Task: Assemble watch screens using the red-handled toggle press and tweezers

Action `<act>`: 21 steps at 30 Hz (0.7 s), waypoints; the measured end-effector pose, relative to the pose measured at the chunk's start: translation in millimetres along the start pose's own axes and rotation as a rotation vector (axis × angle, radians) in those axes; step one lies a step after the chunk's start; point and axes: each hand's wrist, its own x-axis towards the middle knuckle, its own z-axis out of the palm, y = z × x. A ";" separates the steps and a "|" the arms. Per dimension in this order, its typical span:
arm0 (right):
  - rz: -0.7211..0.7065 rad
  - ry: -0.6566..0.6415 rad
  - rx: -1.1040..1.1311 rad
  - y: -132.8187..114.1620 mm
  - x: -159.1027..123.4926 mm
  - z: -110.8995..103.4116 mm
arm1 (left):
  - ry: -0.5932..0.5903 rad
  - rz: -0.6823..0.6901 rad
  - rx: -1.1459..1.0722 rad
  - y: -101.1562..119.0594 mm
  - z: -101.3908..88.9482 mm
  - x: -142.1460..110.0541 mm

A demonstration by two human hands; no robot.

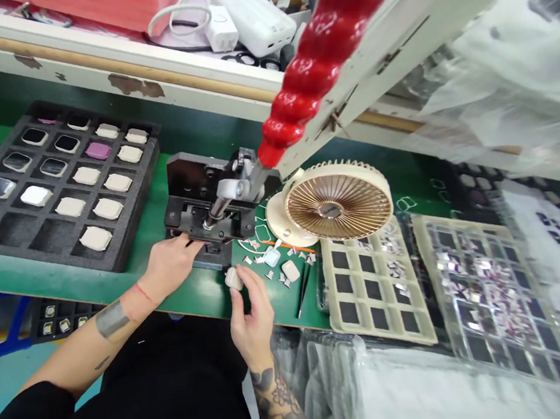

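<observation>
Head view: my right hand [253, 312] pinches off-white piece [233, 279] near lever press [210, 210]; my left hand [173, 264] at press base, fingertips hidden, I cannot tell whether gripping; fan [338, 203] hub marking too small to read.

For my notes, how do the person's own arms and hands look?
The left hand and right hand wear no gloves. The left arm has a black sleeve and a tattooed block; the right forearm has dark flower tattoos.

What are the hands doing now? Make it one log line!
Left hand: fingers at black press | Right hand: holds small pale piece | Nearby: beige fan, dark foam tray
</observation>
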 end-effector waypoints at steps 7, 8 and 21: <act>-0.065 0.000 -0.007 -3.8 7.5 3.5 | -0.094 0.020 0.065 17.4 -14.2 -16.0; -0.093 0.005 -0.016 -5.4 9.6 5.6 | -0.132 0.028 0.136 21.6 -16.8 -15.1; -0.637 0.037 -0.090 -51.3 45.4 36.6 | 0.238 0.087 -0.691 27.5 -40.2 -67.8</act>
